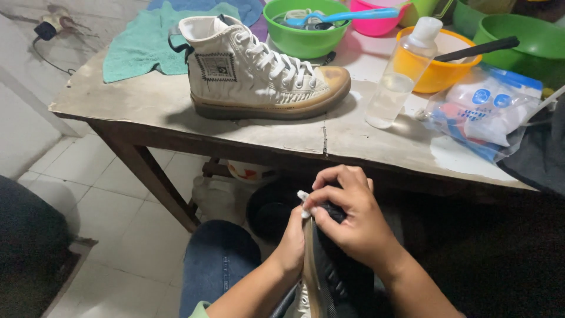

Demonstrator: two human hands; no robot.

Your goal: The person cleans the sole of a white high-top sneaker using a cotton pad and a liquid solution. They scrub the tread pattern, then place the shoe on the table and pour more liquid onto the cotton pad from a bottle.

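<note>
On my lap, below the table's edge, I hold a second shoe [329, 277], dark with a tan sole and white laces. My left hand [292, 242] grips its sole side from the left. My right hand [353, 215] is curled over the shoe's top end, pinching a small white piece [303, 196] between thumb and fingers against it. A white high-top sneaker [259, 73] with a yellowed sole stands upright on the worn table [135, 109] above my hands.
On the table stand a clear plastic bottle [400, 76], an orange bowl [438, 62] with a dark handle in it, green bowls [306, 29], a pink bowl [376, 20], a plastic bag of white powder [482, 112] and a teal cloth [144, 44]. White tiled floor lies left.
</note>
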